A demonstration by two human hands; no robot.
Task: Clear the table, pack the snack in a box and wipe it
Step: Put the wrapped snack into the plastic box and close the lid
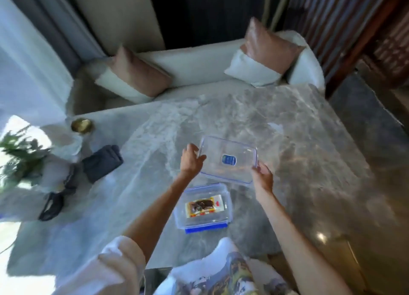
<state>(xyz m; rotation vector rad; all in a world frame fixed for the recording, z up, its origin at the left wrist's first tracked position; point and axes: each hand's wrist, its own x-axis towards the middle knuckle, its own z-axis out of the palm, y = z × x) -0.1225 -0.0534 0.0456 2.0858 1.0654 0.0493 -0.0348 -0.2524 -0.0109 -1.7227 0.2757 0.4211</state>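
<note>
**Over the marble table: lid held up, snack already boxed**

From the head camera, we see both our arms reaching out over a grey marble table point(298, 139). Our left hand point(190, 160) grips the left edge of a clear plastic lid point(229, 160), fingers curled over its rim and closed on it. Our right hand point(262, 176) holds the lid's near right corner, thumb and fingers pinched on the blue-trimmed edge. The lid hangs tilted between the two hands, a blue label at its middle, and it sits just beyond the box rather than on it.

Below the lid, nearer to us, the clear box point(202, 222) stands on the table with blue clips along its near side. Inside it lies the snack point(204, 206), a flat yellow and white packet with a dark picture, resting on the bottom of the box.

Off to the left, well apart from the box, a folded dark cloth point(103, 163) lies on the table. Near it stand a small brass bowl point(81, 125) and a leafy plant point(21, 159), with a dark strap-like thing point(52, 205) closer to us that is too blurred to identify. Beyond the far edge of the table sits a pale sofa point(194, 66) with pink and white cushions point(263, 53).
</note>
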